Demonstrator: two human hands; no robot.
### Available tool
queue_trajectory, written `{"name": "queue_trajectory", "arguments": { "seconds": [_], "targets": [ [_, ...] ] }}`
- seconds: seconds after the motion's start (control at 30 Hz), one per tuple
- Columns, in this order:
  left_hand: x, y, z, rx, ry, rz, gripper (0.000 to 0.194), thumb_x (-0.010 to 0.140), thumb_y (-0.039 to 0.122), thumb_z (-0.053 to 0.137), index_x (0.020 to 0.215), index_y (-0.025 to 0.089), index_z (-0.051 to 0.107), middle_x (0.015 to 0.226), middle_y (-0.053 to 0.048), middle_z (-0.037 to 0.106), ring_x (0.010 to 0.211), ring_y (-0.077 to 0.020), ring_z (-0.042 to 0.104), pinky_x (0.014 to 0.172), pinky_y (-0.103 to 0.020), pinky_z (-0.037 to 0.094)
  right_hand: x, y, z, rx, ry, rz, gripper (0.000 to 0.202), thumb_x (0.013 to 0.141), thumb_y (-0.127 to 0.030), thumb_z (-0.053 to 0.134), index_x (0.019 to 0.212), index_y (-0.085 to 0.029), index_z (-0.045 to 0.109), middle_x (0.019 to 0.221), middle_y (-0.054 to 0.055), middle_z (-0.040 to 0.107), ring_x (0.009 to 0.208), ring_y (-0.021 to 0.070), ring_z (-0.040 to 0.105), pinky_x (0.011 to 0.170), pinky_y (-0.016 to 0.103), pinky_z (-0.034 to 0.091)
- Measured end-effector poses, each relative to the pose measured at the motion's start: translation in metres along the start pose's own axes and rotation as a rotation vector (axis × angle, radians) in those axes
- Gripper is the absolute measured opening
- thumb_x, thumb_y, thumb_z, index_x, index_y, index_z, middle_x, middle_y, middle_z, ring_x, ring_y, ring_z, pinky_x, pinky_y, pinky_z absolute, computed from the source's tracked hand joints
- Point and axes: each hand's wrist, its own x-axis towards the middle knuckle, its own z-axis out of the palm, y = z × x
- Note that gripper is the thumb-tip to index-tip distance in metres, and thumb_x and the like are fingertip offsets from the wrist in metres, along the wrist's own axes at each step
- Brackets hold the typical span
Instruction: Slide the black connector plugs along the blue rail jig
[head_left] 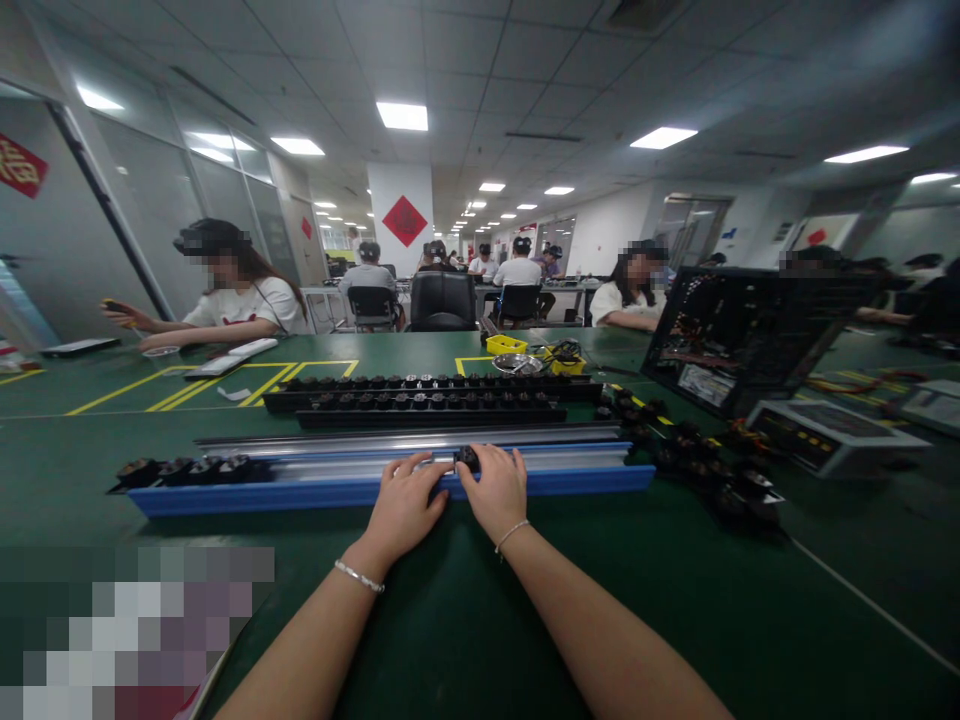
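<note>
Pinching a black part [468, 459] at the blue channel [262, 500], the right hand [496, 488] is nearly closed; the left hand [409, 503] half-curls, grip unclear. Seated parts [204, 469] line the channel's left end; loose parts [739, 490] lie rightward.

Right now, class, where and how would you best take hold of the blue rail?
Probably by the long side walls of the blue rail, coming from above: it lies left to right with its channel facing up, so the raised walls offer edges to pinch. I'd avoid the left end, where black parts sit.
</note>
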Motion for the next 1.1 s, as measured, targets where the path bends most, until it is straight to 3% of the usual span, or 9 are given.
{"name": "queue_trajectory", "arguments": {
  "seconds": [0.3,1.1],
  "targets": [
    [-0.001,-0.0012,0.0054,0.118,0.034,0.012,0.044,0.079,0.028,0.053,0.123,0.027,0.053,0.136,-0.005,0.049,0.128,-0.0272,0.038,0.107,-0.049,0.026,0.0002,0.0023,0.0003,-0.007,0.014,-0.002,0.033,0.085,-0.037,0.047,0.108,-0.018,0.061,0.111,0.009,0.065,0.111,0.0211,0.051,0.105,0.04,0.018],
    [-0.001,-0.0019,0.0058,0.156,0.024,0.021,0.042,0.081,0.029,0.05,0.123,0.028,0.053,0.136,-0.005,0.049,0.127,-0.0273,0.04,0.107,-0.049,0.025,-0.0006,0.0048,-0.002,-0.013,0.004,0.018,0.032,0.087,-0.033,0.044,0.109,-0.015,0.058,0.112,0.01,0.064,0.112,0.0224,0.051,0.107,0.042,0.014]
  ]
}}
